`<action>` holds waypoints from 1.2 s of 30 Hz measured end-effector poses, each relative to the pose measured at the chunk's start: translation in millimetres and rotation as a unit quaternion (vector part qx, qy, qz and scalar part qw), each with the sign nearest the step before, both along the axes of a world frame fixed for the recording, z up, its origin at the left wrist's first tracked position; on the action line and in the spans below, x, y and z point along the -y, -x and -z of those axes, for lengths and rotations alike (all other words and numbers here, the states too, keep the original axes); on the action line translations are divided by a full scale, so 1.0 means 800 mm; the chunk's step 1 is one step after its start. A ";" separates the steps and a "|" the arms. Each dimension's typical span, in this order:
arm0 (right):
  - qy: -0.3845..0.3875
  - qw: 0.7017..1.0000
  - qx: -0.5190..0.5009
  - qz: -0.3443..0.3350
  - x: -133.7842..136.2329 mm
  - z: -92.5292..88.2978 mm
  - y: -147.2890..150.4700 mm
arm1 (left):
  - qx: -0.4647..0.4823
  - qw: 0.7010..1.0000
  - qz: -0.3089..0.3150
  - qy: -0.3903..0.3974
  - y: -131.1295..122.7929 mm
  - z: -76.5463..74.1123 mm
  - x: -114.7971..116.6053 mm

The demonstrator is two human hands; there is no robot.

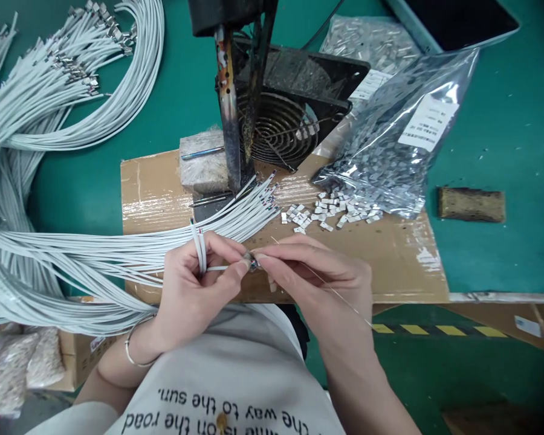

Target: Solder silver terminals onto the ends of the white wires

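Between our fingertips point(266, 262) sits a small, shiny metal piece point(254, 263), with a smooth white cable point(217, 268) running to it; a thin wire point(342, 297) slants across the right fingers. Just beyond them lie blocky, silvery connectors point(344, 208), and leftward a sheaf of slender white cables point(95, 248). Beneath is scuffed brown cardboard point(403, 266) on a green table point(503, 133). Our left hand point(194, 296) and right hand point(330, 290) meet, thumbs and forefingers clamped on the piece.

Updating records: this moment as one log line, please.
left hand: holding white cables; right hand: thin wire across it; both: pinching small metallic part; cardboard: loose pieces
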State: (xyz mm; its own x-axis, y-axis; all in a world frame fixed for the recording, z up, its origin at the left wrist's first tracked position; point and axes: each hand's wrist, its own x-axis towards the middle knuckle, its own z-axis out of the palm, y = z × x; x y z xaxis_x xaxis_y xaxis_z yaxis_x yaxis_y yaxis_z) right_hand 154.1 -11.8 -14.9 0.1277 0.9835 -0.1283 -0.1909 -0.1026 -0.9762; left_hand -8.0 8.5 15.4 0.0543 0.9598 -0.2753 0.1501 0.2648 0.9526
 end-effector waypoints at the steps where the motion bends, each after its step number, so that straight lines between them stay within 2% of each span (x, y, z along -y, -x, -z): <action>1: -0.001 1.000 0.000 -0.002 0.000 0.000 0.000 | -0.001 1.000 0.000 -0.001 0.000 0.000 0.000; 12: -0.014 1.000 0.002 -0.011 0.000 0.005 0.000 | -0.008 1.000 0.005 0.008 -0.002 -0.002 -0.004; 19: -0.073 0.982 0.174 0.013 0.007 0.012 0.000 | -0.017 1.000 -0.023 -0.008 -0.007 0.003 -0.011; 26: -0.043 0.980 0.193 0.011 0.005 0.014 -0.003 | -0.003 0.998 -0.064 -0.024 -0.004 0.008 -0.024; 29: -0.062 0.972 0.226 0.014 -0.004 0.012 -0.005 | 0.018 0.997 -0.074 -0.027 -0.003 0.009 -0.031; 32: -0.098 0.973 0.210 0.001 -0.016 0.008 -0.003 | 0.022 0.996 -0.081 -0.022 -0.003 0.008 -0.038; 36: -0.085 0.986 0.140 0.010 -0.026 0.001 0.006 | 0.010 0.996 -0.082 -0.026 -0.005 0.006 -0.044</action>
State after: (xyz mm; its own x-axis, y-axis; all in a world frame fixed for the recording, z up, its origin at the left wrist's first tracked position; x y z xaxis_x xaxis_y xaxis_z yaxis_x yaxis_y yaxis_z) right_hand 149.2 9.1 -15.6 0.1545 0.9845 0.0824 0.0894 0.0691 -0.9936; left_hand -4.2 43.8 10.3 -0.0998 0.9691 -0.2255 0.0901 0.2345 0.9679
